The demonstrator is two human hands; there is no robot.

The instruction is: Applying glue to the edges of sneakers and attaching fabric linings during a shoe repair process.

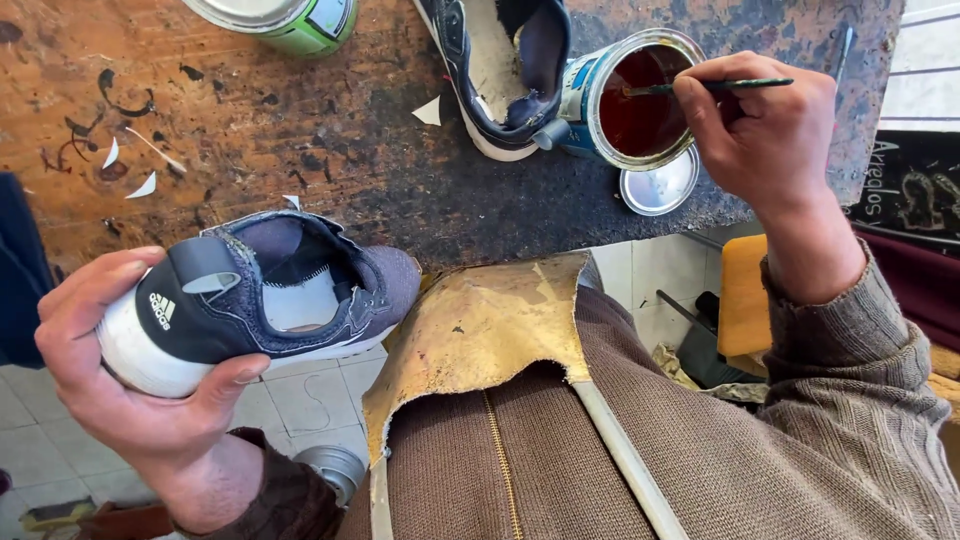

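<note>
My left hand [130,385] grips the heel of a dark blue sneaker [300,290] with a white sole, held sideways over the floor by the bench edge. My right hand [765,125] holds a thin dark brush [660,88] whose tip dips into an open tin [635,95] of dark reddish-brown liquid on the worn wooden workbench [300,130]. A second sneaker [500,70] of the same kind lies next to the tin, touching it.
The tin's round lid [657,190] lies just in front of it. A green can [290,20] stands at the bench's far edge. White scraps [140,185] lie on the left. A stained leather apron [480,330] covers my chest. A tiled floor [310,400] shows below.
</note>
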